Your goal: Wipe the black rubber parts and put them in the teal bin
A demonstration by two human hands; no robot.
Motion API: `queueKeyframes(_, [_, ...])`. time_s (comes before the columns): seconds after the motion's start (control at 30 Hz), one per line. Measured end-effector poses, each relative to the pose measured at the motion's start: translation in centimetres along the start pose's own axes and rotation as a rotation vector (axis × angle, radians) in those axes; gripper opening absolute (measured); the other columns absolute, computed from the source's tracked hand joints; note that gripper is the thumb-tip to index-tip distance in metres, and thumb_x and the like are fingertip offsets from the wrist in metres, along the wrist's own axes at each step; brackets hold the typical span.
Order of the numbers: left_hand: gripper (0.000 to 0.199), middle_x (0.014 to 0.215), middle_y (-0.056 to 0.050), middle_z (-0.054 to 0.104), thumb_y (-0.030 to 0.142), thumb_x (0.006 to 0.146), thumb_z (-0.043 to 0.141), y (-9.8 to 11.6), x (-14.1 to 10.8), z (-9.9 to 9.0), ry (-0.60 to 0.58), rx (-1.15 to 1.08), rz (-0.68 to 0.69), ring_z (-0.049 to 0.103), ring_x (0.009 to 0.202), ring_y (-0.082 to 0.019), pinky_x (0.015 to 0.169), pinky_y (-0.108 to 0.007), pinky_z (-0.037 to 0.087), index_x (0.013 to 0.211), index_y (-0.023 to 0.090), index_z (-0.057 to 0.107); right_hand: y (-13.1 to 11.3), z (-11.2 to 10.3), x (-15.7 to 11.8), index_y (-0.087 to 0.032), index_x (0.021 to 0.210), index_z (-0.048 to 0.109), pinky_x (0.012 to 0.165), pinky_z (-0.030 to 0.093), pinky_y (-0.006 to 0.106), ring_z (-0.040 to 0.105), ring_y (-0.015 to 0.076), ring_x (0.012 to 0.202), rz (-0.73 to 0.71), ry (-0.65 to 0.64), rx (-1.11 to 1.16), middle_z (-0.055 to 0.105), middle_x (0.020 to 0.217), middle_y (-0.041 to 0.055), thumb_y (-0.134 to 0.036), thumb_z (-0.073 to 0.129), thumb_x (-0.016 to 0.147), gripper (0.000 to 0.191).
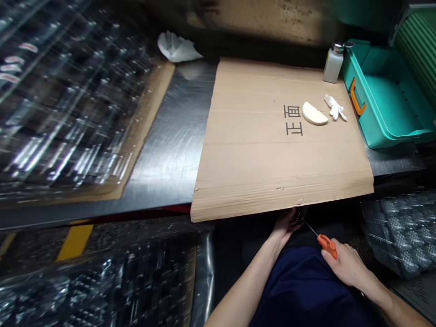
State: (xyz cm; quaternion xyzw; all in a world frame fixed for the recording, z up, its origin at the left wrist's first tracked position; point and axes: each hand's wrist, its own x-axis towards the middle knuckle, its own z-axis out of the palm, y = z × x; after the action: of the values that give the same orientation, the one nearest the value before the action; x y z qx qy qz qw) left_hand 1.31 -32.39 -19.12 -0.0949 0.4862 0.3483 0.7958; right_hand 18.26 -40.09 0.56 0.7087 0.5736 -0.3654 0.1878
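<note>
Below the front edge of the cardboard sheet (pixel 252 150), my left hand (pixel 285 226) has its fingers curled round a small dark, glossy object (pixel 299 215), partly hidden by shadow and the sheet. To the right, my right hand (pixel 349 263) grips an orange-handled tool (pixel 327 245). The tool's thin metal shaft points up and left, its tip close to the dark object; whether they touch is unclear. On the cardboard lie a cream half-round pad (pixel 314 114) and a crumpled white cloth (pixel 335 108).
A bottle with a metal cap (pixel 333 63) stands beside a teal bin (pixel 378 113) with an orange latch. Clear plastic trays (pixel 68 100) cover the left of the metal table (pixel 170 136). More trays sit lower left (pixel 102 281) and lower right (pixel 405 227). White tissue (pixel 177 47) lies behind.
</note>
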Motion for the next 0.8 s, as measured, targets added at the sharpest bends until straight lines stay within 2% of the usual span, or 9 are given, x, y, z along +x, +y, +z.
queueKeyframes(0.13, [0.056,0.124,-0.011,0.070,0.025,0.061,0.093,-1.1,-1.1,0.2,-0.130,0.483,0.394,0.066,0.118,-0.028,0.106,-0.047,0.049,0.111,0.021,0.069,0.2,-1.0,-0.8,-0.024,0.097,0.058,0.068,0.038,0.028,0.071,0.0230,0.080,0.010,0.046,0.104,0.072,0.084,0.0029,-0.049,0.041,0.100,0.030])
queueKeyframes(0.23, [0.056,0.124,-0.010,0.071,0.028,0.062,0.092,-1.5,-1.8,0.3,-0.199,0.675,0.475,0.063,0.123,-0.029,0.113,-0.045,0.043,0.114,0.022,0.071,0.3,-0.8,-1.1,-0.023,0.097,0.059,0.070,0.038,0.029,0.071,0.0250,0.083,0.023,0.059,0.052,0.072,0.084,0.0047,-0.047,0.043,0.100,0.029])
queueKeyframes(0.37, [0.051,0.127,-0.008,0.070,0.036,0.069,0.089,-0.7,-1.8,0.0,-0.134,0.436,0.318,0.070,0.113,-0.028,0.102,-0.049,0.054,0.114,0.024,0.068,0.6,-0.2,-1.9,-0.024,0.101,0.061,0.073,0.041,0.030,0.069,0.0251,0.082,-0.041,0.055,0.047,0.071,0.083,0.0034,-0.049,0.046,0.098,0.030])
queueKeyframes(0.43, [0.044,0.121,-0.007,0.073,0.033,0.073,0.086,0.1,-2.1,-0.2,-0.150,0.262,0.169,0.074,0.102,-0.027,0.093,-0.051,0.059,0.111,0.023,0.067,1.2,-0.2,-3.1,-0.025,0.094,0.064,0.076,0.044,0.030,0.067,0.0226,0.079,-0.130,0.029,0.106,0.069,0.077,0.0007,-0.053,0.054,0.094,0.030])
queueKeyframes(0.5, [0.038,0.117,-0.007,0.074,0.026,0.074,0.085,0.8,-2.8,-0.3,-0.173,0.188,0.074,0.075,0.098,-0.026,0.089,-0.050,0.062,0.108,0.022,0.067,2.2,-0.5,-4.7,-0.025,0.088,0.068,0.077,0.047,0.030,0.066,0.0201,0.078,-0.185,0.101,0.233,0.068,0.075,-0.0004,-0.052,0.060,0.091,0.029])
queueKeyframes(0.57, [0.040,0.120,-0.009,0.074,0.021,0.073,0.085,1.1,-4.0,-0.3,-0.191,0.195,0.033,0.075,0.101,-0.027,0.088,-0.048,0.063,0.110,0.022,0.068,3.8,-1.2,-6.0,-0.024,0.090,0.070,0.079,0.052,0.032,0.068,0.0196,0.081,-0.190,0.365,0.448,0.071,0.084,0.0020,-0.049,0.060,0.093,0.027])
queueKeyframes(0.67, [0.051,0.127,-0.011,0.071,0.023,0.071,0.087,1.0,-6.0,0.1,-0.230,0.253,0.034,0.073,0.108,-0.030,0.090,-0.045,0.062,0.118,0.023,0.069,6.9,-4.1,-5.7,-0.021,0.096,0.069,0.089,0.057,0.041,0.070,0.0234,0.095,-0.127,0.958,0.747,0.071,0.100,0.0081,-0.047,0.055,0.098,0.029])
queueKeyframes(0.73, [0.057,0.124,-0.013,0.073,0.028,0.070,0.088,1.0,-7.3,0.5,-0.250,0.315,0.052,0.071,0.111,-0.030,0.094,-0.044,0.059,0.124,0.023,0.069,8.8,-7.4,-3.6,-0.020,0.105,0.063,0.097,0.056,0.050,0.069,0.0244,0.101,-0.094,1.338,0.867,0.069,0.102,0.0081,-0.049,0.052,0.100,0.031])
queueKeyframes(0.8, [0.061,0.116,-0.013,0.075,0.032,0.070,0.089,1.4,-8.9,0.6,-0.266,0.412,0.109,0.071,0.111,-0.030,0.097,-0.042,0.057,0.127,0.022,0.068,9.9,-11.1,-0.1,-0.020,0.123,0.053,0.100,0.055,0.056,0.068,0.0238,0.103,-0.178,1.579,0.963,0.064,0.109,0.0073,-0.055,0.044,0.102,0.042])
